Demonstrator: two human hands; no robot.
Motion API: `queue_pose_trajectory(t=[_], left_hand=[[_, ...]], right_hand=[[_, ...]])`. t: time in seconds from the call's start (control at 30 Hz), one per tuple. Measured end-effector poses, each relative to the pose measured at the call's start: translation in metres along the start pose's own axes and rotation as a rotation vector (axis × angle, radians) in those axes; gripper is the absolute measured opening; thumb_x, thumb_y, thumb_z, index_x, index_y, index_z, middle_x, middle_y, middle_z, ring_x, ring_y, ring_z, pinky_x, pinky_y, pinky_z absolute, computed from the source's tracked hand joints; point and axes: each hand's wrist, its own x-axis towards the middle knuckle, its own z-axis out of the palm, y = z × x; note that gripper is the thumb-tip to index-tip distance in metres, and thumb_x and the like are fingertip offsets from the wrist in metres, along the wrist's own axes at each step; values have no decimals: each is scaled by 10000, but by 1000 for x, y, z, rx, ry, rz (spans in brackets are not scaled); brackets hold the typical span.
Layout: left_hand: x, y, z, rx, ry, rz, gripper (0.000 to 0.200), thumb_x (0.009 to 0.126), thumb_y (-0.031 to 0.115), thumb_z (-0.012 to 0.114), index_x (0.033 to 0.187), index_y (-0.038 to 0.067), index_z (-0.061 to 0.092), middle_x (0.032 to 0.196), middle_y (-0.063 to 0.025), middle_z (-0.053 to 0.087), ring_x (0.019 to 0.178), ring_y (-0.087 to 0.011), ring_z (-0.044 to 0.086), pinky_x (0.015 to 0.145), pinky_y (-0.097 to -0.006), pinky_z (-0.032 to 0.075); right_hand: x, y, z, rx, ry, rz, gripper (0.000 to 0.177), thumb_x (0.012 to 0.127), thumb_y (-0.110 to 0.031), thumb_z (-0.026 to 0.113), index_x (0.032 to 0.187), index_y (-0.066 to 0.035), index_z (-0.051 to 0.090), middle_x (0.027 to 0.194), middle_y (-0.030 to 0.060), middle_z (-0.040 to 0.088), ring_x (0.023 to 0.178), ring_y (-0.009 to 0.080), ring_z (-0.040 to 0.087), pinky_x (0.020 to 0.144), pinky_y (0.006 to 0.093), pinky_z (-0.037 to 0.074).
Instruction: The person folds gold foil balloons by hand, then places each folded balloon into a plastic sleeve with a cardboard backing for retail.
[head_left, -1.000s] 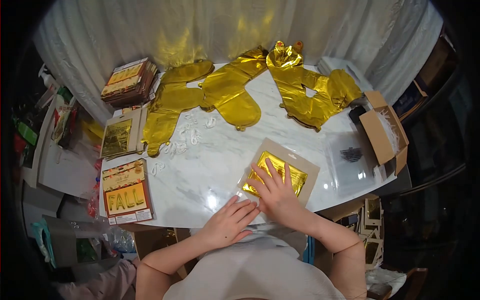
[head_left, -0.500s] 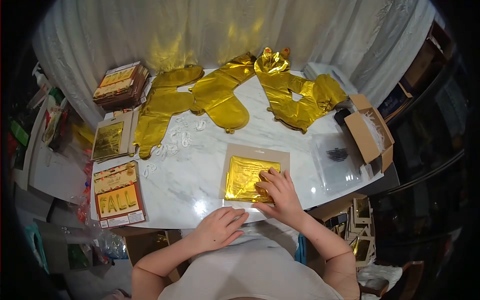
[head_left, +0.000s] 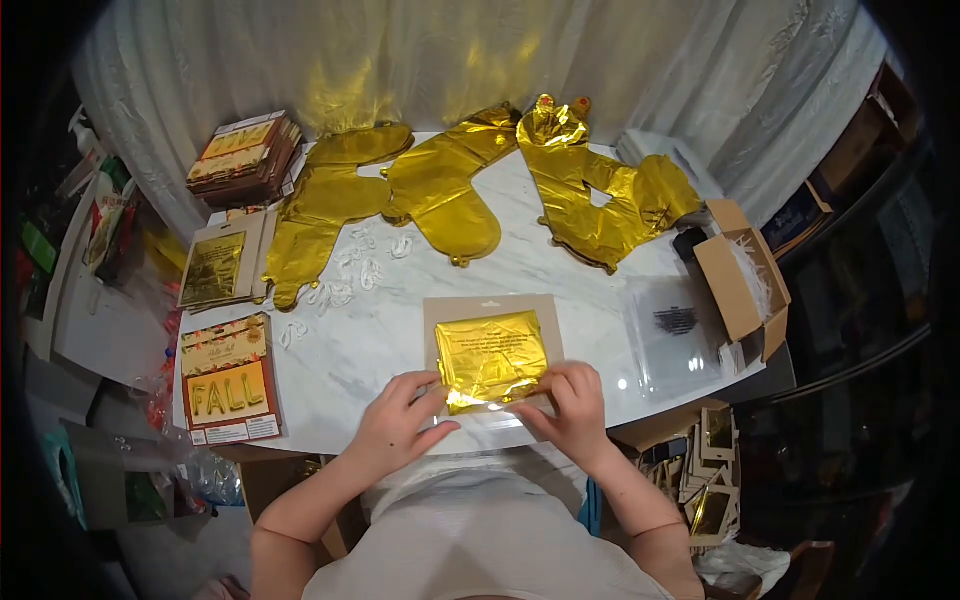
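Note:
A folded gold foil balloon with printed lettering lies on a grey-brown backing card near the table's front edge. My left hand has its curled fingers on the foil's lower left edge, thumb pointing inward below. At the lower right corner, my right hand grips the foil with bent fingers, its thumb along the bottom edge. Clear plastic shows just under the card. Beyond them lie large flat gold foil balloons: one at left, one in the middle and one at right.
A FALL package lies at left, with stacked cards and a pile of packages behind it. Small white string bundles are scattered nearby. Clear bags and an open cardboard box are at right.
My left hand has moved up to the foil's left edge. My right hand has slid from the foil's top face to its lower right corner. Foil and card have shifted slightly left.

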Motion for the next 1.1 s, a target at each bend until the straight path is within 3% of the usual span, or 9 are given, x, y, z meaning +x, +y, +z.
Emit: queue_pose_trajectory(t=[0.03,0.1,0.2,0.33,0.5,0.7,0.8,1.0,1.1], left_hand=[[-2,-1,3,17,8,1,428,823,220,907,1177,47,739,1192,-143,700,1115,-336,695,914,-420,586],[-5,-4,9,57,21,29,422,820,217,907,1166,44,739,1171,-138,709,1105,-332,705,899,-416,592],[-4,-2,13,129,57,81,392,816,214,905,1134,46,748,1099,-115,738,1031,-313,740,834,-399,607],[-4,-1,14,185,64,127,347,814,229,906,1080,64,756,1079,-93,753,958,-286,756,780,-383,609],[-10,2,13,210,52,131,338,803,253,918,1046,82,756,1063,-75,759,907,-258,759,728,-371,601],[-9,10,16,209,130,239,295,781,255,937,970,111,761,960,-28,754,782,-213,742,625,-327,549],[-6,17,22,199,179,259,268,772,244,944,920,120,759,917,-12,746,750,-197,732,609,-313,528],[1,26,26,198,216,261,272,763,260,947,908,125,760,895,-7,746,753,-188,736,598,-304,522],[3,28,24,121,156,260,198,789,176,913,906,119,763,884,-11,750,745,-192,737,607,-314,537]], right_hand=[[-6,2,0,-5,1,2,418,804,-248,921,1144,-96,732,1158,97,702,1046,321,670,923,466,516],[-22,6,1,-156,-8,-35,330,802,-195,915,1083,-125,757,1003,47,679,863,272,642,789,424,479],[-23,-2,12,-49,107,-86,304,827,-166,895,1107,-143,779,970,10,681,825,249,647,768,403,477],[-24,-6,19,-61,45,-166,455,805,-77,815,1254,-126,766,1201,49,731,976,261,701,827,405,538],[-25,-6,21,17,66,-228,465,773,-72,784,1233,-135,775,1221,68,720,1043,279,692,859,410,547],[-25,-12,18,-87,106,-326,464,745,-98,790,1202,-174,807,1204,21,698,1062,247,629,888,402,512],[-17,-17,20,-141,100,-358,427,828,-127,733,1252,-163,772,1235,6,668,1133,201,639,956,389,495],[-4,-14,19,-230,48,-310,431,811,-126,737,1238,-161,778,1377,49,676,1239,253,611,1048,445,485],[-9,-3,21,-219,43,-314,399,836,-120,724,1232,-148,765,1437,61,663,1301,274,598,1096,481,472]])
